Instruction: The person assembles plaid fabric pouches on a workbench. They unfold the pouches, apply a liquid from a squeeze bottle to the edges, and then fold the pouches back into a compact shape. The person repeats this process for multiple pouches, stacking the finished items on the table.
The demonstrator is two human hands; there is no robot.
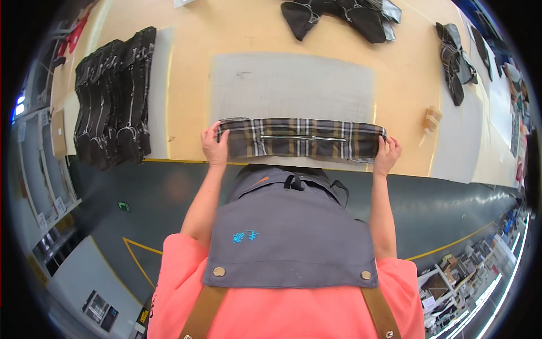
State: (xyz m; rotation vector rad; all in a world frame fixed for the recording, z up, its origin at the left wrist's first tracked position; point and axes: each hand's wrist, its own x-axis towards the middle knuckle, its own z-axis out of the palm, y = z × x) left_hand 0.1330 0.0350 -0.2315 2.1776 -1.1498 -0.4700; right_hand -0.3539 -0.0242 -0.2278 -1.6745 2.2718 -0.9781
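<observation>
A long strip of plaid fabric (327,129) in black, brown and white lies along the near edge of the table, stretched between my hands. Across its middle runs a straight silvery zipper (303,138). My left hand (214,146) pinches the strip's left end, thumb on top. At the other end, my right hand (387,153) grips the right edge between thumb and fingers. The fingertips under the cloth are hidden. Beneath and beyond the strip is a grey rectangular mat (291,82) set on the tan table (189,85).
At the left lies a stack of dark fabric pieces with zippers (116,99). Dark cut pieces (350,17) rest at the far side, more pieces (453,62) at the right. A small amber bottle with a thin nozzle (432,120) lies near the right hand. Shelving (451,288) stands behind right.
</observation>
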